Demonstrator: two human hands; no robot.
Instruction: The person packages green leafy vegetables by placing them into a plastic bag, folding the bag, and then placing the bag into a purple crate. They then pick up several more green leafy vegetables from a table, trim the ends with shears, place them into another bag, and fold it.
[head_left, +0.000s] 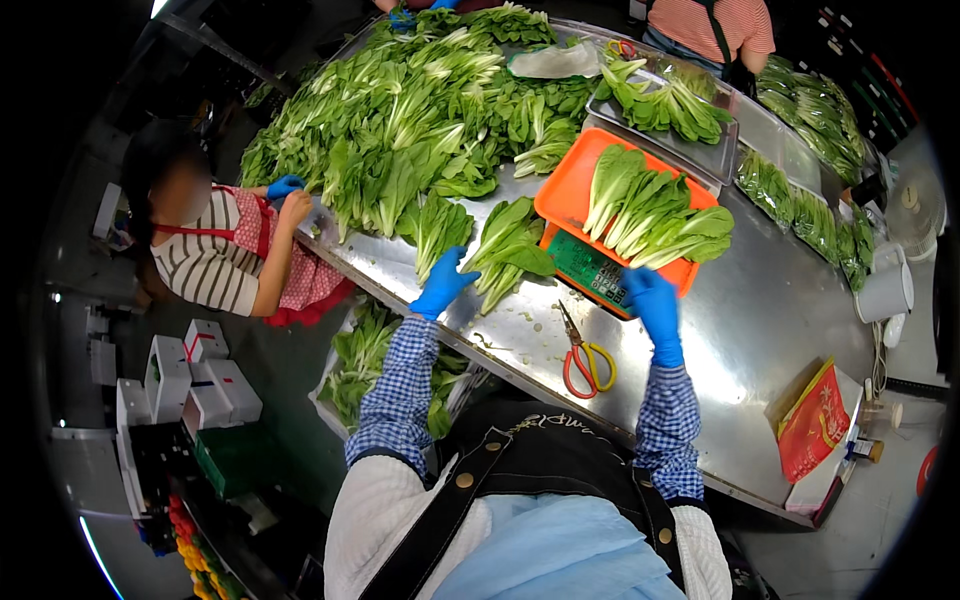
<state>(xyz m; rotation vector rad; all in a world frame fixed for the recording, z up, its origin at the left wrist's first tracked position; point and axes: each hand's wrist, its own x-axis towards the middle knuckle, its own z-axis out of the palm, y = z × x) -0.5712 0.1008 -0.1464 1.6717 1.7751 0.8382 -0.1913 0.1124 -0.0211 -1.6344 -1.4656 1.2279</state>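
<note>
My left hand, in a blue glove, rests at the table's near side with thumb and fingers apart. Its fingertips lie between the stem ends of two loose leafy-green bunches, the left bunch and the right bunch. Blurred, my gloved right hand is beside the keypad of a green digital scale, just below the greens' stems. On the scale, an orange plastic tray carries several leafy greens, some overhanging its near edge. Scissors with red and yellow handles lie between my hands.
A large heap of greens covers the steel table's far left. Behind the orange tray is a grey tray with more greens. Bagged greens line the right. A co-worker stands left; a red packet stands right.
</note>
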